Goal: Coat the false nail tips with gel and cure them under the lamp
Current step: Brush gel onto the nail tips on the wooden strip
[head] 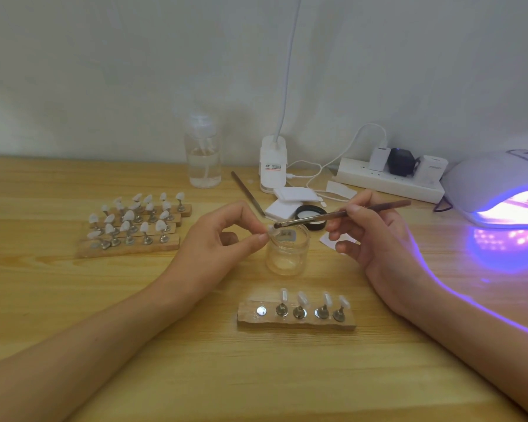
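Both bare forearms [110, 324] come in from the bottom corners, angling toward each other. The left hand [223, 239] is raised, thumb and forefinger curled into a pinch on a small nail tip [270, 229]. The right hand [375, 236] faces it, fingers wrapped round a brush [348, 213] pen-style, its bristle end right at the left fingertips.

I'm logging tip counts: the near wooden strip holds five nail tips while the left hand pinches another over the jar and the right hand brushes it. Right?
No. The head view shows four nail tips on the near wooden strip, not five; its leftmost disc is bare. The left hand does pinch another tip over the jar, and the right hand holds the brush to it.
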Tool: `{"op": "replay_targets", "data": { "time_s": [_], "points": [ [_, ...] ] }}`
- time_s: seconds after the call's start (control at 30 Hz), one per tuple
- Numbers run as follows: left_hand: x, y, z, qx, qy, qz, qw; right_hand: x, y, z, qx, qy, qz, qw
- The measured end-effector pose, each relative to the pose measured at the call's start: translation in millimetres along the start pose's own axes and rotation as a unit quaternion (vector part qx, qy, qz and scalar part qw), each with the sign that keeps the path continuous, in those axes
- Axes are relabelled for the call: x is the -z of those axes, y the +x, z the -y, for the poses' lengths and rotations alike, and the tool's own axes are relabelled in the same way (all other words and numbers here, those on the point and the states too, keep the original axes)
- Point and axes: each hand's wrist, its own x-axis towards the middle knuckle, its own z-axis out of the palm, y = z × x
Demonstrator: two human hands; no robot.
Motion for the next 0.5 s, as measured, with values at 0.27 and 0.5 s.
{"op": "replay_targets", "data": {
  "time_s": [0.27,0.5],
  "points": [
    [-0.2,-0.5,1.6,-0.006,0.008,-0.002,1.0,0.8,0.4,-0.5,-0.006,0.009,-0.007,1.0],
    [-0.6,0.0,2.2,-0.008,0.007,-0.003,1.0,2.4,2.2,-3.2,-0.016,0.005,-0.031,0.999]
  ]
}}
